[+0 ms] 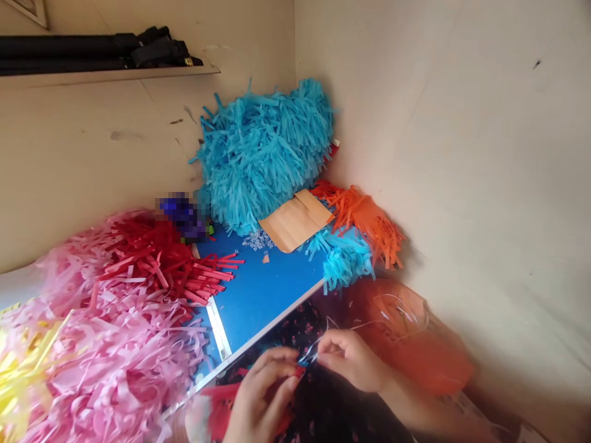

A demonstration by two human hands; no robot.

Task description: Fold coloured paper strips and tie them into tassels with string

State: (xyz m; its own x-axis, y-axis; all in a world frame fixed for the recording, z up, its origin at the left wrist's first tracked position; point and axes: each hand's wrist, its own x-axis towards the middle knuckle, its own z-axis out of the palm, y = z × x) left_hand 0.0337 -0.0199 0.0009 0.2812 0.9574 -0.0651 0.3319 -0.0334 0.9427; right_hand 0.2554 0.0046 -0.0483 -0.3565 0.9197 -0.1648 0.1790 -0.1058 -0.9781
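Off the tabletop [270, 295] edge, left hand [261, 394]: pinching red paper strips [221, 409]
Right hand [351, 360]: narrow pinch on thin thread [314, 349]
Risk: thread slipping from fingers

Red paper [220, 409], sky-blue fringe [265, 154], orange fringe [364, 224] and pink fringe [111, 351] surround a bright blue tabletop [263, 289] beside black floral-print cloth [323, 394].

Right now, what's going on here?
A person is working a thin pale thread between both hands. The left hand pinches it near a red paper fringe, and the right hand holds the strand. A translucent orange plastic sheet lies beside the right hand. Beyond them, a blue board carries or adjoins large bunches of paper fringe: sky-blue, orange, red and pink.
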